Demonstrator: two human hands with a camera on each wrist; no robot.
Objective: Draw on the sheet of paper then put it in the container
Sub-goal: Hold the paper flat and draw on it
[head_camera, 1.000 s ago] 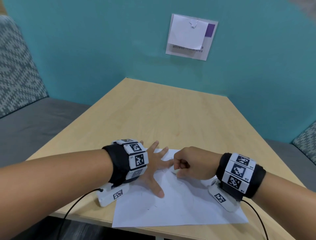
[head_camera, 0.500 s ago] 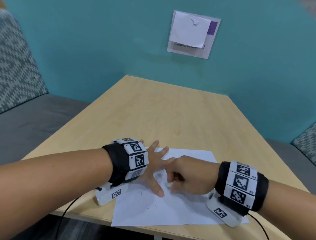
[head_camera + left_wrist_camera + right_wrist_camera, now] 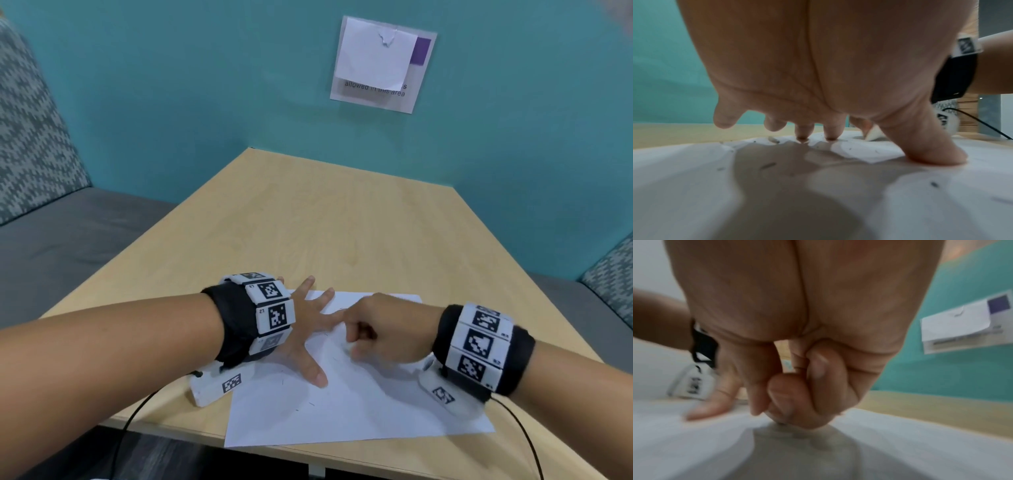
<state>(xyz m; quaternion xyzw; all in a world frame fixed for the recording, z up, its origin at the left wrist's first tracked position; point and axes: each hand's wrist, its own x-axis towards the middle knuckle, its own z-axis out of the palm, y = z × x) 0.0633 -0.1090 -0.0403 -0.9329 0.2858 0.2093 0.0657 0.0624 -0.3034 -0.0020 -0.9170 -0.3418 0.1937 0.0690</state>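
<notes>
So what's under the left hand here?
The paper: the left hand presses it flat with spread fingers, on the table. Any marks beneath the palm are covered.

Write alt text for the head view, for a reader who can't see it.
Left hand presses, fingers spread, on a white sheet of paper at the near edge of a wooden table, while the right hand, fingers curled, rests on the sheet. A sign hangs on the teal wall.

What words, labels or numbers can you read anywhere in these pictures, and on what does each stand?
"allowed in this area": wall sign, its upper lines covered by a white sheet.
"L2": left wristband, small.
Right wristband: labels too small to read.
Sheet of paper: only stray marks, no words.
</notes>
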